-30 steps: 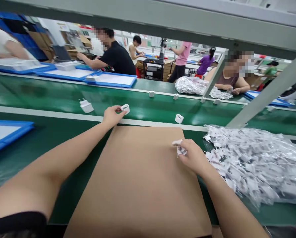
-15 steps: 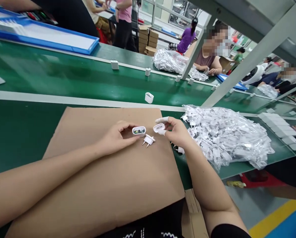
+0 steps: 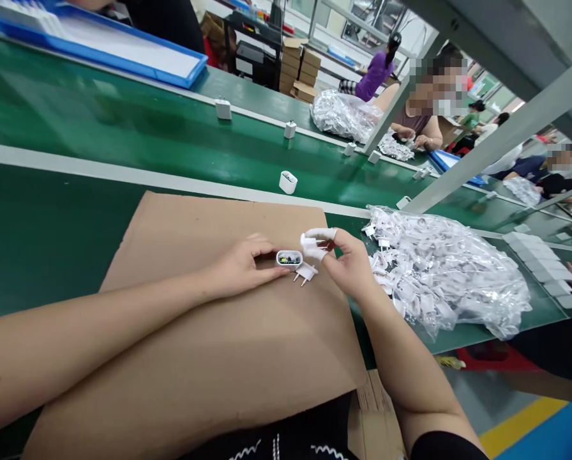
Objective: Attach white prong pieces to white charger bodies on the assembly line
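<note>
My left hand (image 3: pixel 240 265) rests on the cardboard sheet (image 3: pixel 204 338), its fingers around an open white plastic charger casing (image 3: pixel 289 259) with a small circuit board showing inside. A white two-pin plug piece (image 3: pixel 305 273) lies against the casing's lower right side, on the cardboard. My right hand (image 3: pixel 348 263), with white finger cots on its thumb and forefinger, pinches a small white shell piece (image 3: pixel 318 243) just above and right of the casing. The fingers partly hide that piece.
Several white charger parts stand on the green conveyor belt (image 3: pixel 137 121), including a white casing (image 3: pixel 288 182). A clear bag of white plug parts (image 3: pixel 439 275) lies to the right. A grey metal frame upright (image 3: pixel 501 147) crosses the view. A co-worker sits beyond it.
Both hands, the casing and the two-pin piece sit further right in view than before. The right hand still pinches the white piece, and the left still holds the casing.
</note>
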Demonstrator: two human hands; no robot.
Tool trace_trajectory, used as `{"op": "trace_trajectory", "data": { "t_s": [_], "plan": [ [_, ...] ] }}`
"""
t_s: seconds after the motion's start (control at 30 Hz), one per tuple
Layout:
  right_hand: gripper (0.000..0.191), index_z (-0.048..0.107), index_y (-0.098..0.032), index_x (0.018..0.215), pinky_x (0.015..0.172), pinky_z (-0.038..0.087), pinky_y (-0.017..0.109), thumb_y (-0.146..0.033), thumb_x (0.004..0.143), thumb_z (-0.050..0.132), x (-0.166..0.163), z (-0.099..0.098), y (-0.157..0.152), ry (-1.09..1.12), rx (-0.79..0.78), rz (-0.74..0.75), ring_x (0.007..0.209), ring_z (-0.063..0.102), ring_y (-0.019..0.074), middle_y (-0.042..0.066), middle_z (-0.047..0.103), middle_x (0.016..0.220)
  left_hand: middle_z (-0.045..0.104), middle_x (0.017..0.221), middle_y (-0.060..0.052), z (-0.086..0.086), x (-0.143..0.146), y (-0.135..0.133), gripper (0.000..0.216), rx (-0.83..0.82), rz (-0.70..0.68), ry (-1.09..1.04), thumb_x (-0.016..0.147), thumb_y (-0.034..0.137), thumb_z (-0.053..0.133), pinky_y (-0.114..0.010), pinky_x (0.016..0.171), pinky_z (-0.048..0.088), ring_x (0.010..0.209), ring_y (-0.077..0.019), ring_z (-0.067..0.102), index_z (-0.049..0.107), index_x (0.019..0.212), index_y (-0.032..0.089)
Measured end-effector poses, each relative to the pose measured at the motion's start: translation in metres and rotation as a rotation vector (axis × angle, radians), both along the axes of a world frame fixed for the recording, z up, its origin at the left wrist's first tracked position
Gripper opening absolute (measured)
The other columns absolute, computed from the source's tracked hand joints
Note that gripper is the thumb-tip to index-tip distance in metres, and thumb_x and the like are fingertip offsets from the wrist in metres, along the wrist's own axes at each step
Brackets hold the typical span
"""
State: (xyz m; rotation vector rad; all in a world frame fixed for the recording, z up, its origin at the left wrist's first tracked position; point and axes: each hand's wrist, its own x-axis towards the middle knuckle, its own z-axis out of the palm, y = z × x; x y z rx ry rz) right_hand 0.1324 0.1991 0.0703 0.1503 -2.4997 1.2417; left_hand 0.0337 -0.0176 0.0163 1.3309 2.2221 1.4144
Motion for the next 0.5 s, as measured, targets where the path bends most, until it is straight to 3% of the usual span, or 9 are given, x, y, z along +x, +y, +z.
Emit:
{"op": "trace_trajectory", "data": {
  "t_s": [0.1, 0.2, 0.5],
  "plan": [
    [0.03, 0.073, -0.024, 0.116, 0.087, 0.053, 0.037, -0.012, 0.093, 0.057, 0.005, 0.005, -0.008, 0.112, 0.28, 0.073, 0.095, 0.063, 0.021, 0.007, 0.07, 0.098, 0.077, 0.101, -0.003, -0.002, -0.001, -0.001, 0.034, 0.015, -0.022, 0.0, 0.09, 0.052, 0.071, -0.039, 0.09, 0.05, 0.099, -0.0245, 0.065, 0.077, 0.114, 0.028],
    [0.037, 0.068, -0.022, 0.126, 0.088, 0.052, 0.039, -0.01, 0.093, 0.057, 0.007, 0.005, -0.017, 0.11, 0.425, 0.111, 0.099, 0.061, 0.0241, 0.009, 0.069, 0.103, 0.077, 0.1, -0.003, -0.002, -0.002, -0.001, 0.033, 0.011, -0.028, -0.018, 0.091, 0.052, 0.07, -0.039, 0.088, 0.049, 0.098, -0.0247, 0.065, 0.077, 0.112, 0.028],
    [0.023, 0.07, -0.019, 0.105, 0.079, 0.051, 0.034, -0.008, 0.091, 0.055, -0.006, -0.01, -0.025, 0.115, 0.502, 0.106, 0.089, 0.061, 0.0229, 0.008, 0.065, 0.092, 0.075, 0.094, -0.002, -0.002, -0.004, 0.001, 0.032, 0.028, -0.028, -0.061, 0.089, 0.056, 0.071, -0.036, 0.085, 0.049, 0.096, -0.024, 0.065, 0.079, 0.101, 0.027]
  ]
}}
